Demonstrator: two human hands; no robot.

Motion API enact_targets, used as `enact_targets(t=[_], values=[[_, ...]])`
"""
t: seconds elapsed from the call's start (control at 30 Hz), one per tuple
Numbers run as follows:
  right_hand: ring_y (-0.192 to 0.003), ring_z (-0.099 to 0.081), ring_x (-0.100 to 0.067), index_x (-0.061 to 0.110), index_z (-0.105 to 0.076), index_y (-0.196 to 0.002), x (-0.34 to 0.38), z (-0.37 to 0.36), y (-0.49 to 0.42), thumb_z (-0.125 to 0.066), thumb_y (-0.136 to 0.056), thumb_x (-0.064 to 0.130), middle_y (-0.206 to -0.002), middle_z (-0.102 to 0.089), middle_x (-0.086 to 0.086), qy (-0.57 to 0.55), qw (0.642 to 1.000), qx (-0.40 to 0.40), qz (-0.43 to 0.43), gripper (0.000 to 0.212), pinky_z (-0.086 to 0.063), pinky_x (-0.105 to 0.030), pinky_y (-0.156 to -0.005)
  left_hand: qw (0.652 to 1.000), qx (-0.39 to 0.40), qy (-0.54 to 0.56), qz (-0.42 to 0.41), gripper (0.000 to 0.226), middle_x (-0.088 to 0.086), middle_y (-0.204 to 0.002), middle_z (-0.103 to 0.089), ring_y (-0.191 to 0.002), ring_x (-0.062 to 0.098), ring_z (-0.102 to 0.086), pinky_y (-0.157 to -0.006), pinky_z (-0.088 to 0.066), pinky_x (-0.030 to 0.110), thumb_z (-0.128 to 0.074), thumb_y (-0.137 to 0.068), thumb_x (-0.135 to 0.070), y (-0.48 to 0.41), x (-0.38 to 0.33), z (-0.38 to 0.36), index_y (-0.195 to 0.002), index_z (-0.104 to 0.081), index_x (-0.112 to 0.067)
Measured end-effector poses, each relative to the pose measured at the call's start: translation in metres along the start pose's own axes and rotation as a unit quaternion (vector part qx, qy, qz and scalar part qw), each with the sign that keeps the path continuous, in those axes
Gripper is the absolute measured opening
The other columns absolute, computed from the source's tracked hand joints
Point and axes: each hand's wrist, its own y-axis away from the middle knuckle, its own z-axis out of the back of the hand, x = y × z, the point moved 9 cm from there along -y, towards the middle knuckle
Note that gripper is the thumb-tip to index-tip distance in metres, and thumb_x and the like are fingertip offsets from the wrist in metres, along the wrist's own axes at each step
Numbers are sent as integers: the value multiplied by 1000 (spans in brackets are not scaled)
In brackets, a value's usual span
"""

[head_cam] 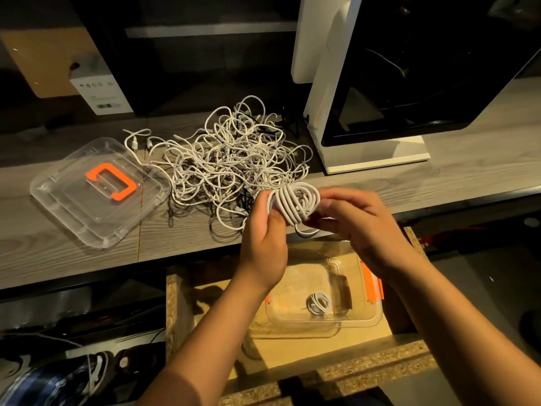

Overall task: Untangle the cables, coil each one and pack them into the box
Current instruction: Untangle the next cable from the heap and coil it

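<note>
Pinching a white coil from both sides, just over the near edge of the desk. Gripped at its 9 o'clock side by the left hand, thumb and fingers curled round the loops. Gripped at its 3 o'clock side by the right hand, fingers bent and closed on the strands. Several loops side by side, standing roughly on edge. Just below, at 6 o'clock, a loose white loop; cannot tell whether of the coil or of the heap behind.

At 11 o'clock from the coil, right beside it: a tangle of white cables with a few dark ones mixed in, spread on the desk.

At 6 o'clock from the coil, lower than the desk: a clear box, open, set on a chipboard board. On its 3 o'clock wall an orange latch, partly behind the right wrist. Inside, near the middle of the floor, a small coil, white.

At 9 o'clock from the tangle: a clear lid, flat on the desk, with an orange handle at its middle and cable ends just beside its far corner.

At 1 o'clock from the tangle: a white unit with a dark panel, upright on the desk. At 10 o'clock, further back: a white carton bearing a barcode.
</note>
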Motion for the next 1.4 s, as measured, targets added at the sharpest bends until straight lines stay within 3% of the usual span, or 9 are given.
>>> enact_targets(t=[0.1, 0.23, 0.37, 0.6, 0.73, 0.87, 1.07, 1.2, 1.4], values=[[-80, -67, -15, 13, -58, -98, 7, 7, 1, -62, -86, 7, -92, -69, -3, 25, 999, -31, 14, 14, -56, -34, -79, 998, 1, -64, -27, 18, -5, -92, -59, -86, 7, -54, -78, -44, 23, -34, -90, -20, 2, -2, -1, -93, -51, -28], [-87, -66, -13, 25, -64, -95, 29, 2, -1, -64, -84, 12, -97, -66, 4, 261, 960, -9, 101, 17, -57, -37, -75, 988, 11, -148, -45, 22, 8, -96, -58, -89, 20, -54, -78, -42, 30, -31, -88, -36, 5, 3, -1, -97, -49, -26], [-82, -65, -13, 19, -69, -93, 32, 3, -4, -65, -76, 26, -95, -67, 5, 347, 926, -30, 144, 19, -56, -36, -71, 978, 4, -204, -53, 26, 8, -97, -55, -88, 18, -50, -76, -38, 20, -33, -92, -20, 5, 4, -1, -104, -52, -7], [-73, -64, -21, 10, -72, -79, 37, -8, -5, -66, -75, 16, -87, -68, -3, 416, 870, -56, 259, 9, -54, -42, -60, 975, -2, -222, -31, 18, 4, -94, -52, -86, 6, -47, -73, -35, 11, -30, -89, -18, 8, 7, -3, -96, -46, -16], [-77, -67, -22, 8, -73, -79, 33, -12, -8, -66, -76, 12, -89, -69, -3, 422, 861, -54, 277, 8, -55, -43, -61, 978, -38, -203, 7, 23, 6, -91, -52, -80, 14, -46, -69, -34, 14, -30, -87, -20, 9, 13, -1, -95, -49, -10], [-76, -64, -20, 10, -70, -80, 26, -16, -15, -60, -80, 15, -90, -67, -1, 473, 841, -32, 260, 12, -54, -43, -60, 977, -40, -203, 51, 17, 12, -88, -53, -80, 22, -46, -68, -32, 29, -35, -96, -11, 2, 21, -1, -89, -48, -4], [-75, -52, -22, 10, -56, -85, -3, -8, -28, -54, -84, 7, -93, -53, -4, 471, 864, -39, 172, 3, -47, -48, -64, 977, -28, -186, 102, 20, 19, -95, -57, -88, 30, -49, -75, -35, 36, -36, -96, -12, -8, 39, -6, -92, -50, 1], [-76, -45, -12, 5, -56, -89, -14, 0, -25, -55, -85, -1, -90, -52, -4, 430, 885, -83, 158, 7, -41, -29, -66, 981, -58, -69, 174, 26, 11, -98, -63, -91, 23, -55, -88, -43, 42, -36, -78, -31, -5, 57, -10, -86, -58, -18], [-77, -56, -22, 7, -57, -91, -24, 15, -23, -55, -88, 3, -85, -59, -5, 347, 917, -146, 132, 6, -46, -32, -68, 963, -86, 71, 246, 31, 5, -104, -69, -104, 22, -61, -97, -44, 42, -47, -74, -29, 0, 75, -18, -95, -66, -19]])
